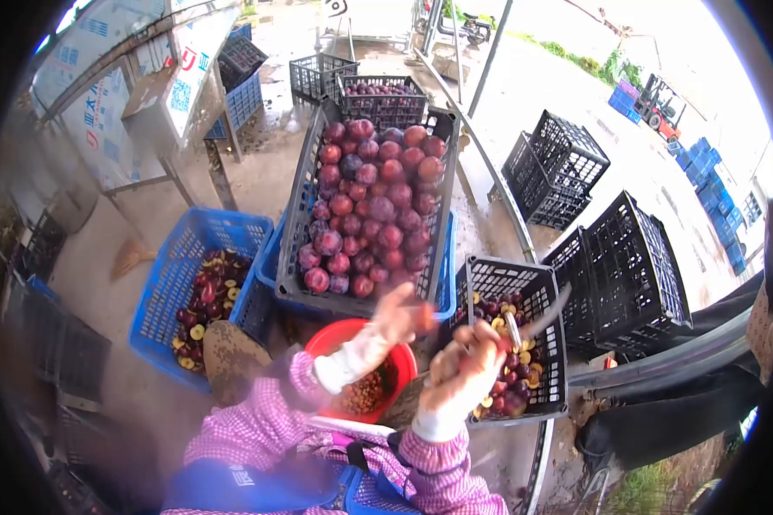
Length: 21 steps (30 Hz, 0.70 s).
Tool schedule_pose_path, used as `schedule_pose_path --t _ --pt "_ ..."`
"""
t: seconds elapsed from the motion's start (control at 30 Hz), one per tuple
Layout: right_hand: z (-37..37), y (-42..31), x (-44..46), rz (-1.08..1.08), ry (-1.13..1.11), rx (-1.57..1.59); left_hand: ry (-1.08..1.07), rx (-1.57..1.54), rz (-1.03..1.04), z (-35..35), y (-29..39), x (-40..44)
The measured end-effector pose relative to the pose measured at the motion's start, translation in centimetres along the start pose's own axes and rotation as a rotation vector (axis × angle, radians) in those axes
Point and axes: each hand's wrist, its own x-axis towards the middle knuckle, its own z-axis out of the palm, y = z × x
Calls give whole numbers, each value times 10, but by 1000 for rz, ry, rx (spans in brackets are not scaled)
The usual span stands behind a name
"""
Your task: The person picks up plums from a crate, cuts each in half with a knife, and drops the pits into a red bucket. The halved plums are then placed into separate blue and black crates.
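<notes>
My left hand (392,319) is above the red bucket (333,333), its fingers closed around a reddish plum (422,318) that is smeared by motion. In my right hand (462,371) is a knife (548,314), its curved blade pointing up and to the right over the black crate of cut plums (524,378). Small brown pits (371,390) lie inside the bucket. Just ahead of both hands, a large black crate (296,232) tilts toward me, full of whole purple-red plums (378,206). Cut halves show yellow flesh.
To the left stands a blue basket (165,266) with more cut plums. Black crates are stacked on the right (623,266) and farther back (558,163). A person's dark-trousered leg (670,429) is at the right. A metal rail (498,180) runs alongside the plum crate.
</notes>
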Motion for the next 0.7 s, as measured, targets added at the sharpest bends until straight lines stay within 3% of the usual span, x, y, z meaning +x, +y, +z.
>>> schedule_pose_path --t 0.1,0.13,0.17,0.2,0.3,0.33,0.43,0.5,0.63,0.7 --pt "-43 -6 0 -20 102 -75 21 66 191 -37 -7 48" --pt "-58 -9 1 9 157 -132 305 700 -50 -35 25 61" --pt "-77 -3 4 15 175 -153 438 1125 211 -87 1 77" --pt "-94 4 5 22 198 -173 572 1372 145 -108 10 81" --pt "-119 20 3 147 196 -247 641 1715 -231 -179 2 95" --pt "-116 23 1 189 163 -296 578 1675 -345 -184 7 95" --pt "-111 35 -6 297 25 -327 493 1588 -329 -184 16 91" --pt "-109 46 -10 326 -98 -318 570 1528 -143 -170 17 78" --pt "-96 48 -16 558 -206 -366 520 1334 72 -124 22 55" --pt "-92 60 -13 583 -252 -317 449 1166 90 -91 23 30"
